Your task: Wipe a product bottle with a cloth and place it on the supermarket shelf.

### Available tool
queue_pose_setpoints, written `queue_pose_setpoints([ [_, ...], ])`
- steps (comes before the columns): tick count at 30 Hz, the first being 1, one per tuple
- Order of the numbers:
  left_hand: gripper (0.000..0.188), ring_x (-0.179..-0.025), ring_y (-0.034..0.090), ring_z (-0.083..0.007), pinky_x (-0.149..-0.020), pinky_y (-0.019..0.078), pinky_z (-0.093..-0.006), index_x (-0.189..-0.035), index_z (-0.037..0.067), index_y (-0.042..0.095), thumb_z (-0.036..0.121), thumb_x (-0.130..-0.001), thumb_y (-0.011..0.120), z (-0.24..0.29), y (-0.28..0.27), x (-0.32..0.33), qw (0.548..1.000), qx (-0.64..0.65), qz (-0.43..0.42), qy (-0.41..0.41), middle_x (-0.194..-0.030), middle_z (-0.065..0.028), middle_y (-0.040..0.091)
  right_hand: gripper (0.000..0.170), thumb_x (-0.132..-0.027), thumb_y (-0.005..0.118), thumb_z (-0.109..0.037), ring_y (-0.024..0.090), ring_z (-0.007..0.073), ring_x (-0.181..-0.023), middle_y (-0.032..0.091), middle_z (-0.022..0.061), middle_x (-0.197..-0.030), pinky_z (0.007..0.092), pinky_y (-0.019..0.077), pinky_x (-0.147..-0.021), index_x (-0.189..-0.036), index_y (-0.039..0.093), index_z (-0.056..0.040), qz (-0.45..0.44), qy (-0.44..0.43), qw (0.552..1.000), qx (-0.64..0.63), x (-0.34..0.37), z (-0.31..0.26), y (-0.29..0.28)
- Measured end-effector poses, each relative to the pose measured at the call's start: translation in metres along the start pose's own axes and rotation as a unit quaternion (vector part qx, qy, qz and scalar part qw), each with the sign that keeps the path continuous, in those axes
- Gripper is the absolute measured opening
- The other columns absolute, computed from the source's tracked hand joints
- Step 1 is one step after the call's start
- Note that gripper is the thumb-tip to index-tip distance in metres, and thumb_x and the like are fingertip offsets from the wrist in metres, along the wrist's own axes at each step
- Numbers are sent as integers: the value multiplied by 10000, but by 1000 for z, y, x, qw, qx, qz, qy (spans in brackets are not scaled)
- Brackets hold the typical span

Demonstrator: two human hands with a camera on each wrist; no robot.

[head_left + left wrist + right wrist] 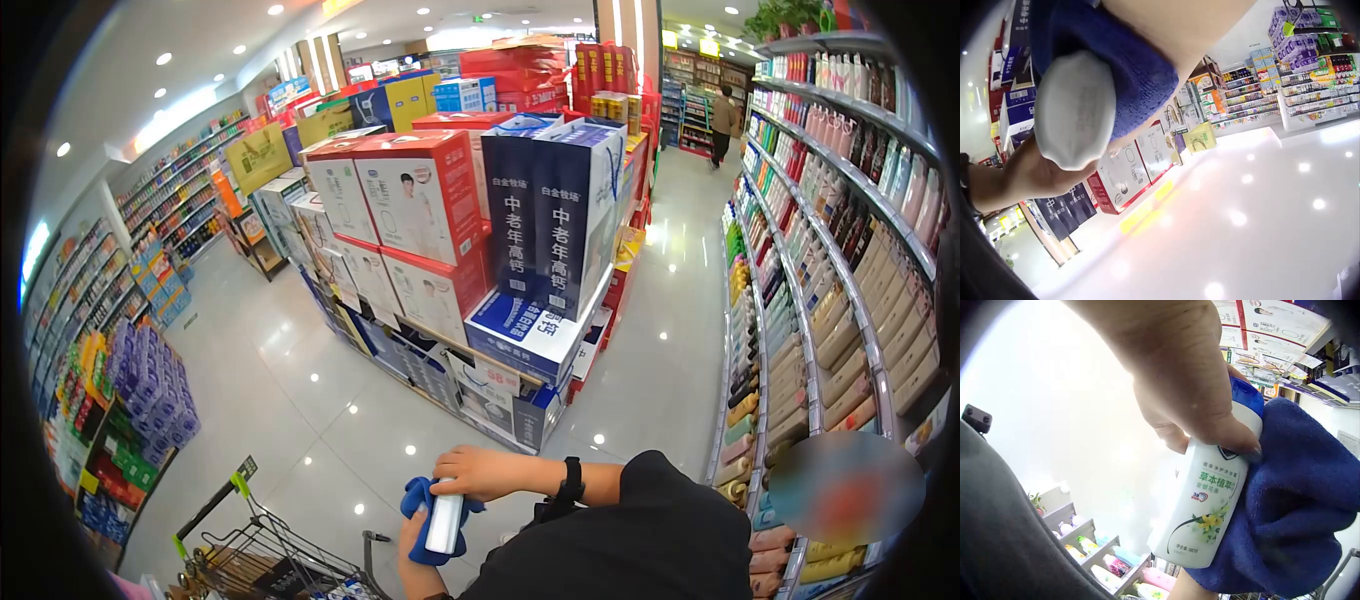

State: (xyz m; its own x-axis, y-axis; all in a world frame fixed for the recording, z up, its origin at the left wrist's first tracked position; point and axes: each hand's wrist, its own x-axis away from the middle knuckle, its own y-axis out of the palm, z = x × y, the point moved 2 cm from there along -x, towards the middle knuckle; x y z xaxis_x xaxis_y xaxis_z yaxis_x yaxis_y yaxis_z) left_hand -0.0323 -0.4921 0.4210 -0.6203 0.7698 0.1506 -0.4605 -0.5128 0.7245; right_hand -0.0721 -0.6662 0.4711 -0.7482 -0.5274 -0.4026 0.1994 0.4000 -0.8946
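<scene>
A white bottle (1200,500) with a blue cap (1247,395) and a flower label is gripped near its cap by the right hand (485,474), whose thumb lies on the label side. Against the bottle is a dark blue cloth (1297,500), held by the left hand (415,550) from the other side. The left wrist view shows the bottle's pale base (1076,111) with the cloth (1141,81) around it; cloth and bottle hide most left fingers.
A wire shopping cart (270,550) stands at lower left. Stacked red and white boxes (430,200) and dark blue gift bags (553,220) rise ahead. Shelves of bottles (800,300) line the right side. A person (722,125) is in the far aisle.
</scene>
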Motion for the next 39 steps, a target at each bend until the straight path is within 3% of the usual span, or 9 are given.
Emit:
queue_pose_setpoints([
  [5,702,-1071,530,-339,-911,441,-421,-1324,-35,255,162,-752,610,26,-31,1,991,-66,-82,-86,-1208,-240,472,398,-632,639,-121,523,259,-924,556,86,-913,381,400,-828,-1013,534,-70,-54,59,996,-48,-20,6,14],
  [8,698,-1084,525,-296,-924,428,-390,-1329,-21,277,157,-750,623,24,-94,7,979,-109,-33,-170,-1206,-202,490,362,-591,665,-126,547,262,-866,570,71,-847,383,413,-740,-930,544,-91,-87,93,990,-56,-41,-1,22],
  [15,564,-1050,544,-275,-875,459,-386,-1306,6,347,128,-803,571,30,-145,31,982,-43,-4,-186,-1178,-187,515,305,-581,707,-179,557,275,-802,576,63,-767,387,437,-699,-830,563,-77,-191,101,976,6,-105,-27,39],
  [18,516,-1024,539,-345,-868,434,-470,-1276,-3,380,280,-853,468,47,-139,46,991,18,93,-91,-1129,-234,531,330,-576,715,-195,555,274,-794,571,69,-762,384,436,-691,-841,561,-73,-181,94,979,10,-128,-38,47],
  [21,617,-993,534,-386,-847,426,-476,-1216,-79,418,422,-863,349,59,-153,52,978,190,46,-71,-1114,-251,539,357,-575,721,-206,552,268,-790,568,75,-764,377,434,-680,-863,558,-70,-162,85,983,6,-146,-49,62],
  [24,549,-926,576,-345,-750,487,-399,-1194,-59,443,383,-872,388,57,-186,65,979,165,118,-6,-1092,-212,560,398,-582,723,-216,547,255,-779,555,71,-758,367,434,-672,-909,551,-69,-166,57,985,6,-168,-65,77],
  [31,339,-868,602,-266,-722,511,-384,-1111,-1,483,255,-896,428,71,-234,105,935,192,286,80,-998,-152,589,459,-606,699,-205,532,234,-741,516,60,-772,345,438,-641,-1008,530,-62,-72,-91,993,-21,-218,-120,114],
  [36,206,-852,621,-245,-698,534,-340,-1032,-58,530,55,-888,434,87,-253,142,897,40,393,197,-989,-160,604,469,-587,669,-186,536,246,-766,513,67,-770,350,435,-580,-1019,543,-53,-59,-129,986,-86,-248,-153,143],
  [39,248,-651,623,-198,-577,519,-303,-947,-47,578,163,-817,605,89,-280,158,841,85,496,198,-818,-112,631,403,-635,653,-138,554,265,-656,511,80,-730,361,457,-533,-1013,532,-69,-67,-127,980,-140,-278,-159,144],
])
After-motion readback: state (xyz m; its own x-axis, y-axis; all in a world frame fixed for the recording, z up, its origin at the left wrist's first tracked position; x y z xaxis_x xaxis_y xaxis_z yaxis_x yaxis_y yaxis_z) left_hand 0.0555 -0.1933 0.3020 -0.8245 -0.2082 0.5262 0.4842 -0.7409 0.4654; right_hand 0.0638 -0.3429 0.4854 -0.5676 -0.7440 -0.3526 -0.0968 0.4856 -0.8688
